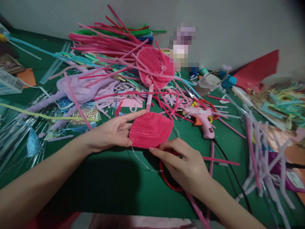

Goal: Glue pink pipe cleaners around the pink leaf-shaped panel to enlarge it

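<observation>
A flat, leaf-shaped pad of hot-pink pipe cleaners (151,129) lies over the green table (107,184). My left hand (111,133) grips its left edge, thumb under and fingers on top. My right hand (183,163) pinches its lower right edge with the fingertips. A thin wire (140,160) curves out from under the pad. A red ring (166,181) lies beneath my right hand. A second pink pad (153,65) on a pale pink stem stands behind.
A pink glue gun (203,118) with a black cord lies to the right. Loose pink, green and lilac pipe cleaners (107,41) pile up at the back. Clear wrappers (16,133) cover the left, pastel strips (269,149) and red felt (257,70) the right.
</observation>
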